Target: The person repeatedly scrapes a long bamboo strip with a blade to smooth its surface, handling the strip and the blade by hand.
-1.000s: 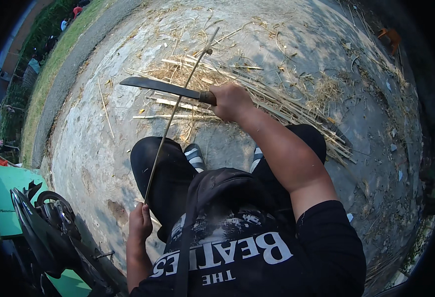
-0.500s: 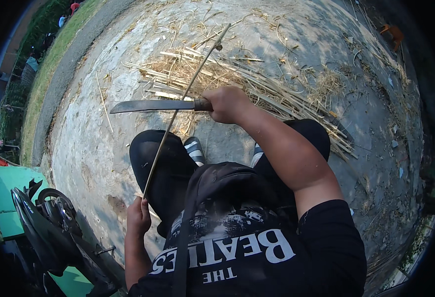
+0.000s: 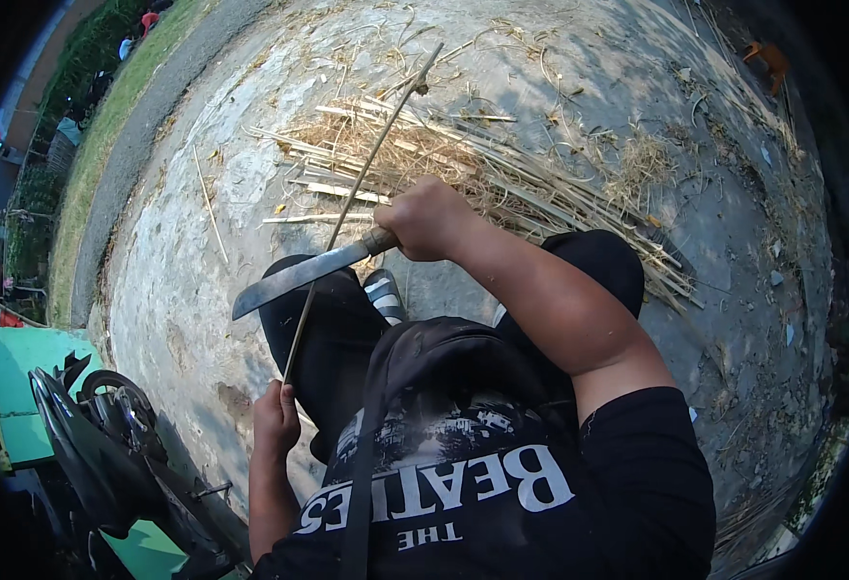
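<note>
My right hand is closed round the dark handle of a machete. Its broad grey blade points left, tip tilted toward me, and crosses over a long thin bamboo stick above my left knee. Whether the edge touches the stick I cannot tell. The stick slants up and away, with a small dark knot near its far end. Down at the lower left, my left hand is closed on the near end of this stick.
Beyond my feet lies a pile of split bamboo strips with curly shavings. A single thin strip rests on the concrete to the left. A dark motorcycle stands at lower left, and an orange object is at far right.
My right hand has brought the machete nearer to me, its blade moving down along the stick and its tip tilting toward me. The left hand keeps its hold, nearly still.
</note>
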### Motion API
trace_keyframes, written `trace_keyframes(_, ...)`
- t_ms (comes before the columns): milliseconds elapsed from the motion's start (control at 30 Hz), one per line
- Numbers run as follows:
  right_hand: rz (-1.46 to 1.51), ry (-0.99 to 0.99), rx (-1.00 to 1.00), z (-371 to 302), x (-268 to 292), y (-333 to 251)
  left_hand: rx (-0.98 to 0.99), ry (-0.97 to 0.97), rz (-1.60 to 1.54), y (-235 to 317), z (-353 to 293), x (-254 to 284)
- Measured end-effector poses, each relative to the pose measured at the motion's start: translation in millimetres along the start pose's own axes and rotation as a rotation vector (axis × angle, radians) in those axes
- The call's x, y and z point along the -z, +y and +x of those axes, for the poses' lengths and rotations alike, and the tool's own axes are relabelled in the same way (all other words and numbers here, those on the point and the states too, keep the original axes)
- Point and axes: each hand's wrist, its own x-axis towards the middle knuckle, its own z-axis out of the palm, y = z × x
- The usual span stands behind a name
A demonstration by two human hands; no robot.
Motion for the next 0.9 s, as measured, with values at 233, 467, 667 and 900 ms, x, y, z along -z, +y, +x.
trace_keyframes(233, 0.277, 0.17, -0.552, -3.5, 7.2, 75.1, -0.093, 0.045, 0.054, -3.3, 9.2, -0.8)
trace_keyframes(467, 0.032, 0.156, 0.032, 4.5, -0.5, 14.8, -0.049, 0.038, 0.022, -7.3, 4.5, -8.5)
trace_keyframes(667, 0.434, 0.211, -0.585, 2.7, 7.6, 99.3, -0.079, 0.09, 0.076, -8.9, 12.0, -15.8)
trace_keyframes(900, 0.288, 0.146, -0.447, 3.5, 22.4, 27.6, -0.049, 0.052, 0.026, -9.9, 6.1, -13.9)
